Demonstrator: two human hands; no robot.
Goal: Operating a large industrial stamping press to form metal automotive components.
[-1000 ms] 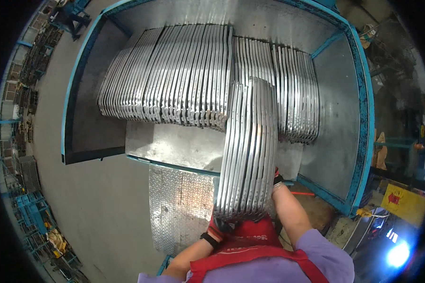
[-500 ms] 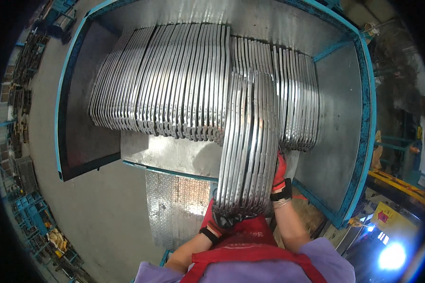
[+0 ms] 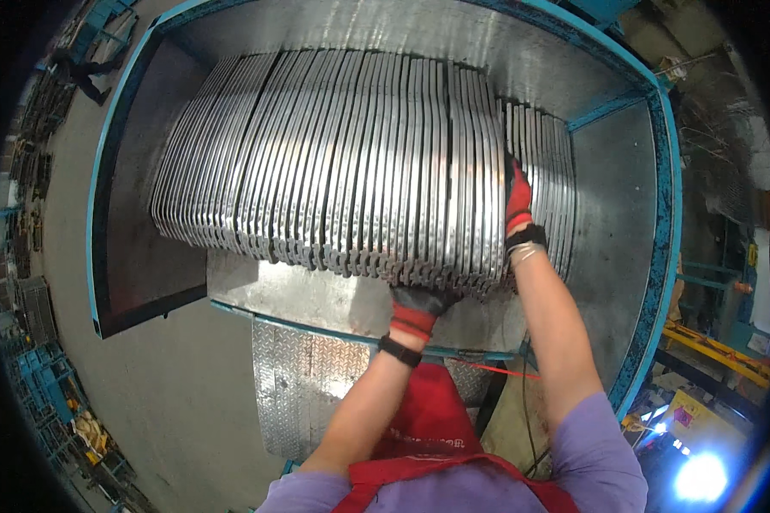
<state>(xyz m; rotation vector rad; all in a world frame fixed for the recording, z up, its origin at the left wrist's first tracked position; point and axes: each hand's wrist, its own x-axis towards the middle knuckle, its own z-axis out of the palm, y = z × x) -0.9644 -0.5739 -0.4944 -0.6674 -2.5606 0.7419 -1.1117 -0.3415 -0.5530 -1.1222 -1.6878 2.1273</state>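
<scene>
A bundle of long, slightly bent metal bars [image 3: 477,188] stands on edge at the right end of a packed row of like bars [image 3: 316,162]. My left hand [image 3: 419,305], in a red and black glove, grips the near ends of this bundle from below, fingers partly hidden under them. Along the bundle's right side, my gloved right hand [image 3: 519,198] holds it, its fingertips hidden between it and a lower group of bars [image 3: 552,171]. All these bars lie in a large metal bin [image 3: 624,231] with blue edges.
The bin's blue front lip [image 3: 316,329] runs before me, with a tread-plate step [image 3: 291,385] below it. Side walls rise left and right. At far right are a yellow rail [image 3: 719,352] and a bright light [image 3: 700,476]. A person [image 3: 85,73] stands far off at upper left.
Both hands have carried the bundle of bars away from my body and up against the row in the bin. My arms are now stretched further out. A person has appeared at upper left.
</scene>
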